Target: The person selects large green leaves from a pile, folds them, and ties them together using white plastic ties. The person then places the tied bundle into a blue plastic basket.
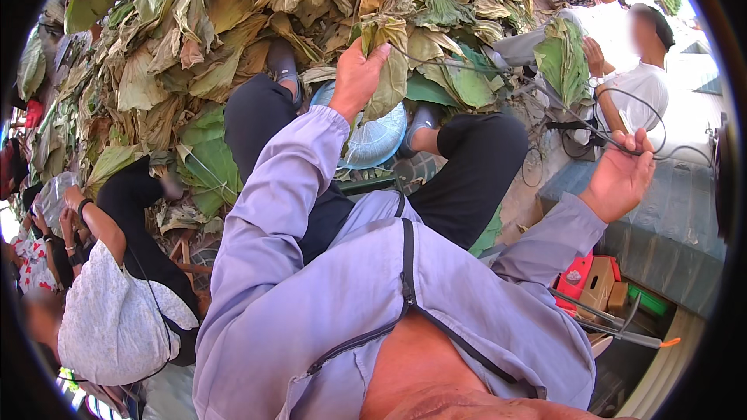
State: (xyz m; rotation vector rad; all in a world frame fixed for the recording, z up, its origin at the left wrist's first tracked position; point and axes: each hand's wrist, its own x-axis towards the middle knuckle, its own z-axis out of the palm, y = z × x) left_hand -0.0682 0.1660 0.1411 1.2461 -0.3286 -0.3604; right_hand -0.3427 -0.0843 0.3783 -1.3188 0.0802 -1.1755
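Observation:
My left hand [360, 77] grips a withered, yellow-green leaf [390, 84] that hangs folded between my knees. From that leaf a thin dark stem or cord runs off to the right. Out at my right side, my right hand [623, 178] has its fingers curled around a thin dark cord [589, 126], with a loop of it above the hand; whether this joins the stem is unclear. Below the leaf, between my feet, lies a round light-blue ribbed object [376, 139], partly covered by leaf and hand.
A large heap of dried leaves [233, 29] spreads before me. To the left sits a person [117, 315]; on the right, another person [636, 70] holds a green leaf bundle [563, 61]. A tied leaf bundle [207, 157] lies by my left knee. Beside my right arm are boxes [595, 286].

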